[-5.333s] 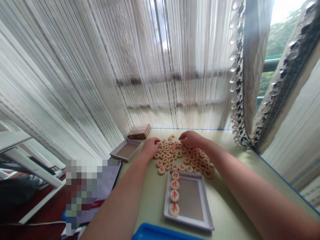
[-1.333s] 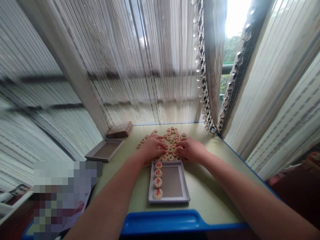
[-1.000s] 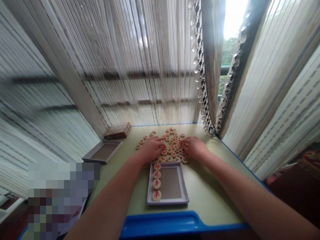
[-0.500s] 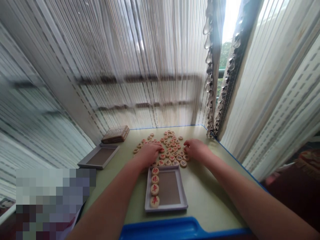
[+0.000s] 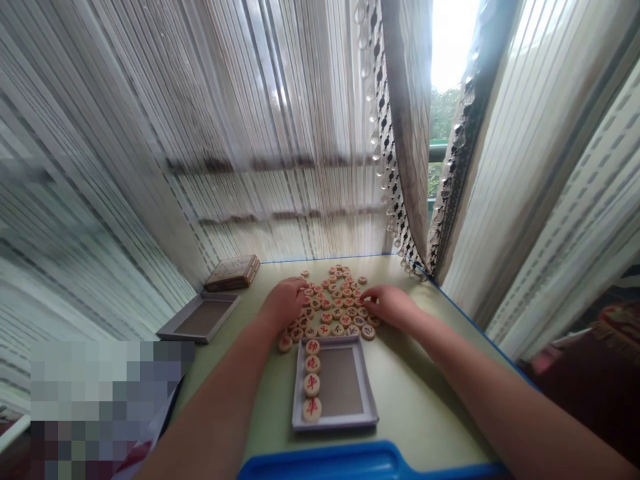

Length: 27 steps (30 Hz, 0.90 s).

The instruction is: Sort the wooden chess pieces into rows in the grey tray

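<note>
Many round xiangqi pieces (image 5: 337,312) with red or dark characters lie spread on the pale table. My left hand (image 5: 284,305) rests at the left side of the spread, its fingers stretched over pieces and hiding some. At the right side is my right hand (image 5: 390,305), thumb and fingers a little apart, fingertips at the edge pieces. In neither hand do I see a piece held. Nearer to me lies a shallow box tray (image 5: 370,403), with a column of red-lettered xiangqi pieces (image 5: 312,385) along its left wall.
A second shallow box part (image 5: 173,333) lies on the left of the table (image 5: 415,407), with a brown patterned folded board or box (image 5: 233,272) behind it. A blue moulded rim (image 5: 320,461) edges the near side. String curtains (image 5: 300,133) hang behind.
My left hand has drawn back to the left, uncovering several pieces near the tray. My right hand has shifted slightly left toward the pieces. The curtain on the right has swung.
</note>
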### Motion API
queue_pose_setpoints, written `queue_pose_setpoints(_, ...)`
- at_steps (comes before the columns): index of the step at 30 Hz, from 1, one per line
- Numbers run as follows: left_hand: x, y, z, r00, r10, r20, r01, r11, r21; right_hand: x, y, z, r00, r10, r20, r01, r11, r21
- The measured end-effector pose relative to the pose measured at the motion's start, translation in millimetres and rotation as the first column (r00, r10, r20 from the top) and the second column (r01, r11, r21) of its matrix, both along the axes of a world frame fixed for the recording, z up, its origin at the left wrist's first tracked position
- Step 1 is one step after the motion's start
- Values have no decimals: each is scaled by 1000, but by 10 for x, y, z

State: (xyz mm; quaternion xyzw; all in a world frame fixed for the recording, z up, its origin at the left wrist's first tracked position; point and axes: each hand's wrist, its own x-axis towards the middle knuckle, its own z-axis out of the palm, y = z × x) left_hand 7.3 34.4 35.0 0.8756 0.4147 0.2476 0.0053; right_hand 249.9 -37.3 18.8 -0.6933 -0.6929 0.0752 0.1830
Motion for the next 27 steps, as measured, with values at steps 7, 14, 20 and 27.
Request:
queue_pose_setpoints(7,20,-13,-57,999,-20,28,21,999,-29,10,90,-102,992,17,-125,8,980,198)
queue_pose_setpoints(14,576,91,114,990,-126,-71,115,983,-140,-41,350,-243,998,65,-10,-60,962,266)
queue_pose_setpoints(20,848,383,145,978,-180,-105,161,973,-166,34,431,-316,997,51,-55,-33,958,284)
queue_pose_setpoints(27,827,499,35,960,-193,-204,163,975,-154,51,435,-324,995,100,-26,-89,956,281)
